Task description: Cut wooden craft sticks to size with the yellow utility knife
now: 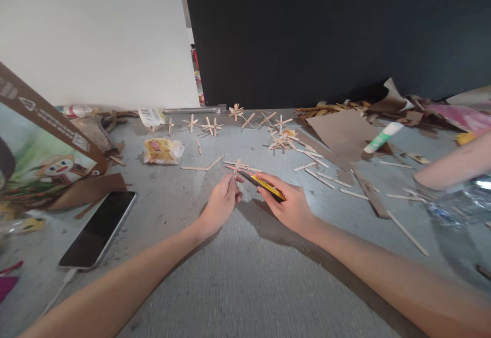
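Note:
Near the middle of the table, my left hand [223,198] pinches a small wooden craft stick [237,166] that points up from the fingertips. A yellow and black utility knife [269,186] lies in the grip of my right hand [287,202], its front end reaching to the fingers of my left hand. Whether the blade touches the wood I cannot tell. Just beyond the hands lie two sticks joined in a bent line [203,166]. Farther back stand several star-shaped pieces made of crossed sticks [236,111], and a pile of crossed sticks [283,140] sits right of them.
Loose sticks [320,178] and cardboard [337,133] spread to the right, with a glue stick [383,137] and a clear bottle [460,202]. Another person's forearm [456,161] reaches in there. On the left are a plugged-in phone [98,230], a printed box [49,143] and a yellow packet [163,152].

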A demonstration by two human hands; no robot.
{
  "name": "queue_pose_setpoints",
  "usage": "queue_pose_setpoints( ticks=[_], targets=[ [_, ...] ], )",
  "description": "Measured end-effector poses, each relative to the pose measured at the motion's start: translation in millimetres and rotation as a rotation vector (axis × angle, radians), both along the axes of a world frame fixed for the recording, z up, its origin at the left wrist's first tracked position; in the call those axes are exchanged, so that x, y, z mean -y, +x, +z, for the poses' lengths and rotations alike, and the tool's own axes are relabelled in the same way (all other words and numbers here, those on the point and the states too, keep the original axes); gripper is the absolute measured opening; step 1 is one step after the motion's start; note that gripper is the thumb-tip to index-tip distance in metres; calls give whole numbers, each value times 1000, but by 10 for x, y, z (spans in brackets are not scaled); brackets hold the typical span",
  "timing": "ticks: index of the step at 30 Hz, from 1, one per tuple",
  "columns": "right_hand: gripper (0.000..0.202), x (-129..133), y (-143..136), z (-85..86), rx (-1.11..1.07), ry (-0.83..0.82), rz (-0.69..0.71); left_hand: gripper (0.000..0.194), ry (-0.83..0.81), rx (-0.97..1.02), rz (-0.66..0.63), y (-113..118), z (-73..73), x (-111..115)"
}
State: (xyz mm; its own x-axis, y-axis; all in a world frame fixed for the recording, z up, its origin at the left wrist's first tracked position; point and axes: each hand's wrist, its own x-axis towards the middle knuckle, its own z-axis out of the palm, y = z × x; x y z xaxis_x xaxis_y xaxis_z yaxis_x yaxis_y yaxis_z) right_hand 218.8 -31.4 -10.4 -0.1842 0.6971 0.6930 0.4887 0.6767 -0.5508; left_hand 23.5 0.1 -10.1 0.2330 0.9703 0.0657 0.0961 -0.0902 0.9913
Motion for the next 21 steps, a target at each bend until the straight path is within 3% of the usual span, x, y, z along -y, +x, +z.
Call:
queue_pose_setpoints(
  ticks=[7,13,21],
  targets=[
    [40,-21,0,-22,-3,57,55,41,31,29,0,6,0,-7],
    [39,-16,3,-14,35,28,34,40,-61,-23,-1,12,29,18],
    [38,6,1,16,52,-23,15,36,23,-33,17,15,51,37]
  ],
)
